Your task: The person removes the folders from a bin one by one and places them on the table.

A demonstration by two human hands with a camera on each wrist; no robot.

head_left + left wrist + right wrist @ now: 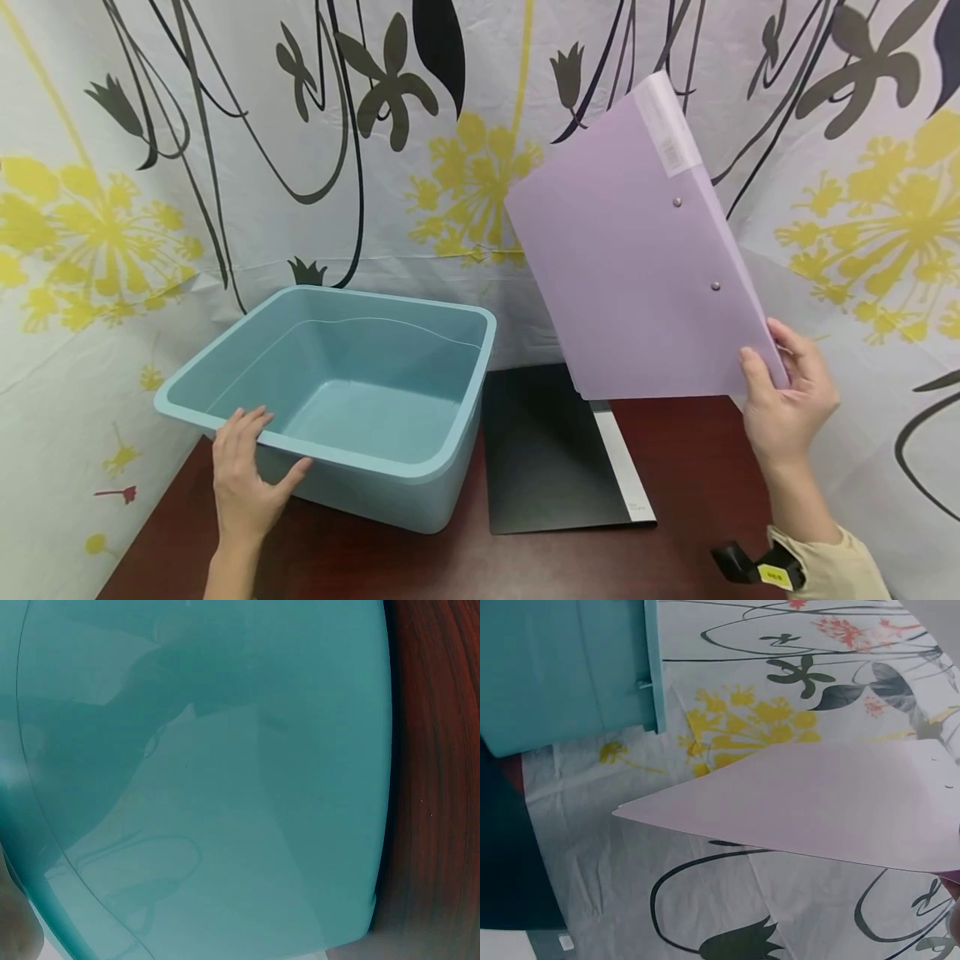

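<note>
A light purple clip folder (630,258) is raised over the right half of the table in the head view. My right hand (791,408) grips its lower right corner, thumb on the face and fingers behind the spine edge. In the right wrist view the same folder (802,810) stretches leftward as a pale wedge. On the left stands a blue-green plastic basin (367,500) with bare inner walls. My left hand (243,479) rests at its front rim, fingers reaching over the edge and thumb spread against the outside. The basin wall (225,787) fills most of the left wrist view.
A black folder (551,475) with a white spine strip lies flat on the dark red-brown table (697,467), right of the basin. Patterned cloth (480,100) hangs behind and at both sides. A black strapped device (757,567) sits at my right wrist.
</note>
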